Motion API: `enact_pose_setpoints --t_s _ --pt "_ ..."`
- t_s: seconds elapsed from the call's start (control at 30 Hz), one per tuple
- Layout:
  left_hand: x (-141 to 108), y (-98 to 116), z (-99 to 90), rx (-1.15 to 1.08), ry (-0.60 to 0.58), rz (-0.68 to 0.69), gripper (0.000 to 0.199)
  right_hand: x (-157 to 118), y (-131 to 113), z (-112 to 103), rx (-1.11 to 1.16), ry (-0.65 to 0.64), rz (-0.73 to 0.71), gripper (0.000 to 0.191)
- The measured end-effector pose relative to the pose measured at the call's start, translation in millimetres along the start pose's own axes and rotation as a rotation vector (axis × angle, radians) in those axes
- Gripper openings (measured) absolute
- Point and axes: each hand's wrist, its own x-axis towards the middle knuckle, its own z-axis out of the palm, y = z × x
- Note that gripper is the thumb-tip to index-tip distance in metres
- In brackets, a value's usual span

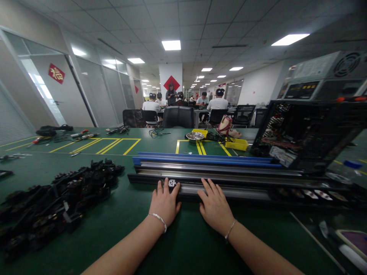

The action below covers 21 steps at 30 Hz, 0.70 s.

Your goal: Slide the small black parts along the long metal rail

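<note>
My left hand (165, 202) lies with its fingers apart at the near edge of a long dark channel rail (243, 192). By its fingertips, a small silvery-white piece (171, 183) sits in the rail; whether the fingers touch it I cannot tell. Further right, my right hand (215, 206) rests on the same rail, fingers spread and palm down. Neither hand is gripping anything. Behind this rail run more dark rails and a blue rail (206, 158), all side by side. Several light and dark pieces (322, 194) sit along the rail's right end.
A heap of black parts (86, 191) covers the left of the green table (120, 236). At right stands an open computer case (304, 133). A metal bowl (195, 136) and a yellow tray (236, 144) are behind the rails. Several people sit further back.
</note>
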Motion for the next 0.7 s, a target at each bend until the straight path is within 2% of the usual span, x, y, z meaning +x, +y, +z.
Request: enact_pose_setpoints --t_s 0.4,0.7 --pt "3.3 -7.9 -7.9 0.014 -0.095 -0.031 0.062 -0.8 -0.9 -4.1 -0.004 -0.006 0.014 0.027" --pt "2.7 -9.1 -13.3 0.001 -0.122 -0.057 0.062 -0.9 -0.4 -3.1 -0.023 0.013 -0.001 0.027"
